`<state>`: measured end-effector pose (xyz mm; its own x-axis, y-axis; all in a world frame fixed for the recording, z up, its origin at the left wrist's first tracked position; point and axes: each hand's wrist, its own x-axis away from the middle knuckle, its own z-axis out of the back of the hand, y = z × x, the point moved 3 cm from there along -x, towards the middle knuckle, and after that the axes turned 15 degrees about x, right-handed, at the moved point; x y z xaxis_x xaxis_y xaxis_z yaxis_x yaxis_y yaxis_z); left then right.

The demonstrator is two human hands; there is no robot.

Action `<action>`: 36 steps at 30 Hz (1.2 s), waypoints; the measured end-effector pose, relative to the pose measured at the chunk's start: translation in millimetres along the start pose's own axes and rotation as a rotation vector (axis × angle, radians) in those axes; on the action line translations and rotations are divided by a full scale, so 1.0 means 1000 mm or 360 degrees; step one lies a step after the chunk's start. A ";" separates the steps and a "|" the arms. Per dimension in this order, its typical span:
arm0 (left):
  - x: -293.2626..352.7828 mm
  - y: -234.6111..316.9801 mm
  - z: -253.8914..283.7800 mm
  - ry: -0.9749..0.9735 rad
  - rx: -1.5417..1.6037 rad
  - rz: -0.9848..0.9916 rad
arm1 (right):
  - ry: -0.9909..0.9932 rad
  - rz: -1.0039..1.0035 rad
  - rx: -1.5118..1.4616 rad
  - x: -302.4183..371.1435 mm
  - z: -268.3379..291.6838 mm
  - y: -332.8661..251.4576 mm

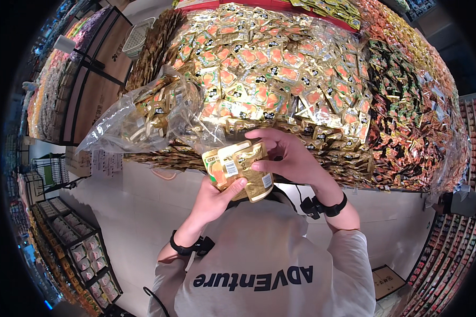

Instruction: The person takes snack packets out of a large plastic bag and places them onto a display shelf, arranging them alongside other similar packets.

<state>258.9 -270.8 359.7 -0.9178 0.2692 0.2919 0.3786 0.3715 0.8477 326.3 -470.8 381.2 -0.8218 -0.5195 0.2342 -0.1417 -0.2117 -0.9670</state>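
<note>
Several gold snack packets (248,179) overlap in front of my chest, at the front edge of a large heap of similar packets (259,74). My left hand (215,199) is closed on their lower left side, its thumb lying over the front. At their right edge, my right hand (290,158) has its thumb on the top packet, with the index finger arched above it. The packets' backs, with white label patches, face up; one at the left shows an orange fruit picture. A clear plastic bag (111,124) with more gold packets lies on the heap to the left.
Dark-wrapped snacks (402,111) fill the display's right part. A white basket (138,39) stands at the far left, near a wooden-sided display (103,68). Stocked shelves (79,248) stand at the lower left and more shelves (449,253) at the right. A shopping cart (50,170) is at left.
</note>
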 end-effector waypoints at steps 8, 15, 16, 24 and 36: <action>0.001 -0.005 0.002 0.0007 -0.0186 -0.0020 | 0.0018 -0.0216 0.0122 0.005 0.005 0.007; 0.001 -0.002 -0.004 -0.0091 -0.0243 -0.0034 | 0.0009 -0.0071 -0.0183 0.011 0.003 0.010; 0.000 -0.001 -0.003 -0.0018 -0.0250 -0.0058 | 0.0084 -0.0049 -0.0175 0.013 0.006 0.008; -0.007 0.001 0.003 0.0196 0.0660 0.0183 | 0.0829 0.1456 0.1265 0.057 0.010 -0.063; -0.008 -0.006 0.002 0.0195 0.0924 0.0274 | 0.0476 0.1355 0.1486 0.045 -0.039 -0.020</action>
<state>264.1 -273.1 351.4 -0.8319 0.2772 0.4808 0.4942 0.7642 0.4145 270.1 -457.5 407.3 -0.5705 -0.5971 -0.5640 0.8190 -0.4648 -0.3364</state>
